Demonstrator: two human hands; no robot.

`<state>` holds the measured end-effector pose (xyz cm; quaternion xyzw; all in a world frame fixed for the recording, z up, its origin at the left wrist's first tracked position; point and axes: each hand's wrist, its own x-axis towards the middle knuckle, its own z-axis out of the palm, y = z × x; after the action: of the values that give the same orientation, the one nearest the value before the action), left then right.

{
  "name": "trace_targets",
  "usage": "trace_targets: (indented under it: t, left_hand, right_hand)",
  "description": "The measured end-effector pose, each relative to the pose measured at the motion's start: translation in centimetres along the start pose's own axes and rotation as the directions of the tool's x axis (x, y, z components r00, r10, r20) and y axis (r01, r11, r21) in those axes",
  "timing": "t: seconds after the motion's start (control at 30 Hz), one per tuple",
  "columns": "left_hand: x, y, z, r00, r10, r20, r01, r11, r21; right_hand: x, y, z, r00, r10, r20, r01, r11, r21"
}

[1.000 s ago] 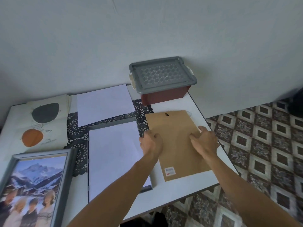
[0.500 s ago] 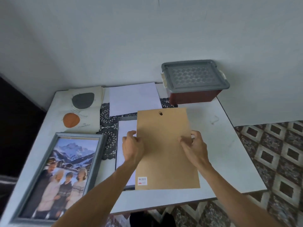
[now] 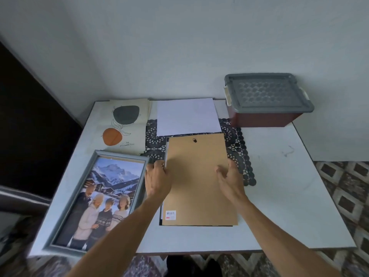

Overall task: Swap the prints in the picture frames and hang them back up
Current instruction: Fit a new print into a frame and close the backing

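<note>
A brown backing board (image 3: 197,176) with a hanging hole near its top lies over a face-down frame (image 3: 162,218), of which only a dark sliver shows at the left and bottom. My left hand (image 3: 157,180) grips the board's left edge. My right hand (image 3: 229,180) holds its right edge, fingers curled onto the top. A grey frame (image 3: 69,200) with a family-and-mountain photo lies at the front left. An abstract print (image 3: 125,124) with a black and an orange shape lies at the back left, and a blank white sheet (image 3: 187,116) beside it.
All of this lies on a white table (image 3: 279,186) against the wall. A black lace doily (image 3: 236,148) is under the board and sheet. A red box with a grey lid (image 3: 265,96) stands at the back right. Patterned floor tiles (image 3: 343,196) lie to the right.
Both hands have carried the backing board leftward from the table's right side and set it down over the face-down frame, covering the white sheet inside it.
</note>
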<state>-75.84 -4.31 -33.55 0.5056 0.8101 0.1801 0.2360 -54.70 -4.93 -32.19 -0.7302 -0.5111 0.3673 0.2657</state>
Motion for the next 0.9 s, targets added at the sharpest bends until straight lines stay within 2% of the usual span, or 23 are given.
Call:
trace_targets:
  t: [0.13, 0.4, 0.73, 0.9]
  left_hand:
    - [0.3, -0.8, 0.1, 0.999, 0.000, 0.039, 0.001, 1.000, -0.005]
    - [1.1, -1.3, 0.2, 1.000, 0.005, 0.030, -0.003, 0.999, -0.049]
    - [1.8, -1.4, 0.3, 0.999, -0.020, 0.044, 0.023, 0.997, -0.072]
    - [1.8, -0.9, 0.2, 0.997, -0.045, 0.060, 0.049, 0.997, -0.060]
  right_hand:
    - [0.2, -0.1, 0.2, 1.000, 0.026, -0.005, -0.027, 0.999, -0.028]
    - [-0.2, 0.0, 0.5, 0.999, 0.036, -0.004, -0.036, 0.997, -0.073]
    - [0.2, 0.9, 0.9, 0.994, 0.094, -0.049, -0.104, 0.952, -0.288]
    - [0.8, 1.0, 0.9, 0.991, 0.136, -0.001, -0.129, 0.943, -0.305]
